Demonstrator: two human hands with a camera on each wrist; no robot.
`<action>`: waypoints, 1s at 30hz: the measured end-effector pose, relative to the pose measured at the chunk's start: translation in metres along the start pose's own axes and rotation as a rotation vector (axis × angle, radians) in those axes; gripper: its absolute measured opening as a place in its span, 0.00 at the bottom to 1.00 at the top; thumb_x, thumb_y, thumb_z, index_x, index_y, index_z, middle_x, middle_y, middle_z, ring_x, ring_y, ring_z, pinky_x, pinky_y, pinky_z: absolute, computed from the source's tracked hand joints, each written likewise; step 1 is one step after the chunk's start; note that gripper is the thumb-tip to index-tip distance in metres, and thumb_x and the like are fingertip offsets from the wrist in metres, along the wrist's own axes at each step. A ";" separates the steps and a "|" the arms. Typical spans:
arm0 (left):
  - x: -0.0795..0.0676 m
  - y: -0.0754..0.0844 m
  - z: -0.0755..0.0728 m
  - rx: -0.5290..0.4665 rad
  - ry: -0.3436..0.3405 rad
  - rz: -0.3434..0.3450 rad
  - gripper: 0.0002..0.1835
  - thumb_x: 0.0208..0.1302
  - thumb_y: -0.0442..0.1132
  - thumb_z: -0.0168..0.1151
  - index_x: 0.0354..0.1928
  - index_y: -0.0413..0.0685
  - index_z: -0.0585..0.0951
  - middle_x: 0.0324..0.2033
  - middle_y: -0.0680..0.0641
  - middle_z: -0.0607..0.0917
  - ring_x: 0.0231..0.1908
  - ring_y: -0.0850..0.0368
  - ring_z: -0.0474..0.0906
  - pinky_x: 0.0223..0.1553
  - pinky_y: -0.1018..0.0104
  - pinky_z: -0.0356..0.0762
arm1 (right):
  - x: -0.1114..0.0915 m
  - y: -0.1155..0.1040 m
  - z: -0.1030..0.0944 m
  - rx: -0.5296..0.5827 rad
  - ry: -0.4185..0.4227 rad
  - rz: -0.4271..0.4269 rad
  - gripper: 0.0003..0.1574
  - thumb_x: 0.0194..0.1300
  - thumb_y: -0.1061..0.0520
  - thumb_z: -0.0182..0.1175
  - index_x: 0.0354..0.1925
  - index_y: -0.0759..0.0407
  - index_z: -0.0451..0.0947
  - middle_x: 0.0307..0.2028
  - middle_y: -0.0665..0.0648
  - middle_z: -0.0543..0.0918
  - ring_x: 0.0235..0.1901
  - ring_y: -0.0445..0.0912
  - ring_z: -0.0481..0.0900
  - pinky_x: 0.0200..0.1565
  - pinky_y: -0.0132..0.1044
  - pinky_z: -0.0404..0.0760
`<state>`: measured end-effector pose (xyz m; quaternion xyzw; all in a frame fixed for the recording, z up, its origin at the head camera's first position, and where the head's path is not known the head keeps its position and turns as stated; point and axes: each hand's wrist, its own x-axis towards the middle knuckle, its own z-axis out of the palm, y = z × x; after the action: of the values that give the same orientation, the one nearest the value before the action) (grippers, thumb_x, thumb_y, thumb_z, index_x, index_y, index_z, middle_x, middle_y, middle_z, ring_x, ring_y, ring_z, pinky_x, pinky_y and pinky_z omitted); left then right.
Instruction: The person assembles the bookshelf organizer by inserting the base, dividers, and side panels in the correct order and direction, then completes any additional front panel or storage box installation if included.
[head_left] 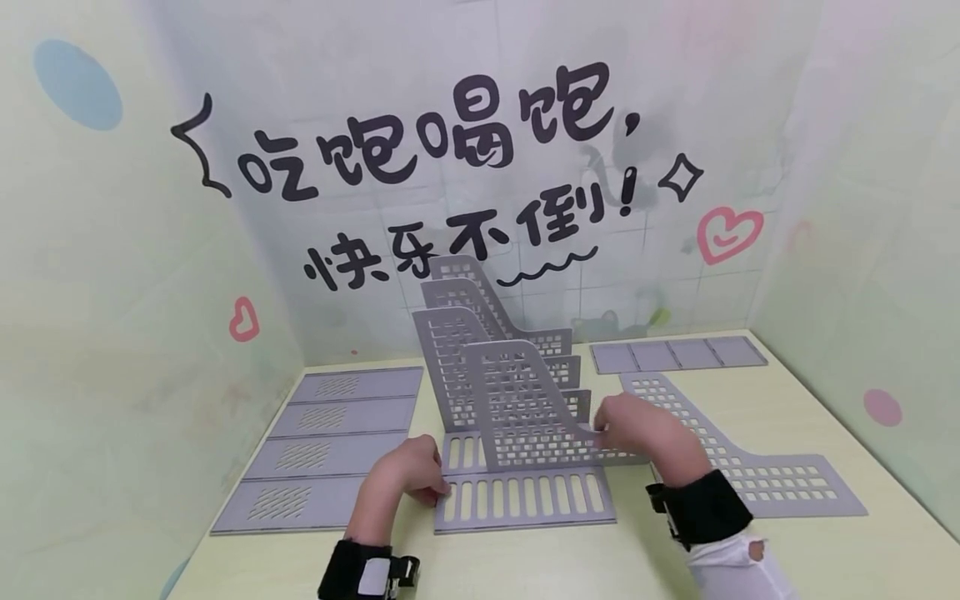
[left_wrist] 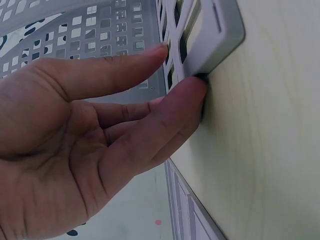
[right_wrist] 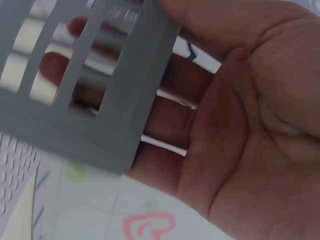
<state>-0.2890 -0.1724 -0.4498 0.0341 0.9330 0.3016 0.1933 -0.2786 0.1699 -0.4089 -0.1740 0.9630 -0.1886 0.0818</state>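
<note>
A pale purple-grey slotted base (head_left: 522,500) lies flat on the table (head_left: 300,567), between its left and right edges, long openings lining its near section. A grey perforated panel (head_left: 525,408) stands upright over it, tall leftward, curving down to a low end toward the table's right edge.

From above, the head camera looks forward and down over the table (head_left: 525,567). Close wrist cameras face the left grip (left_wrist: 90,135), picture sideways, and right grip (right_wrist: 235,125); both share the head view's central perforated panels (head_left: 525,417), upper left.
</note>
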 end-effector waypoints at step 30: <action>0.003 -0.005 -0.003 -0.183 -0.066 0.037 0.19 0.53 0.21 0.73 0.49 0.31 0.81 0.37 0.40 0.87 0.29 0.48 0.90 0.34 0.55 0.92 | 0.016 -0.012 0.023 0.093 -0.072 0.097 0.16 0.63 0.67 0.73 0.24 0.59 0.78 0.23 0.55 0.78 0.18 0.50 0.86 0.22 0.37 0.86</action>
<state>-0.2928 -0.1772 -0.4519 0.0434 0.8940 0.3876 0.2206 -0.2846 0.1460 -0.4264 -0.1297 0.9570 -0.2227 0.1333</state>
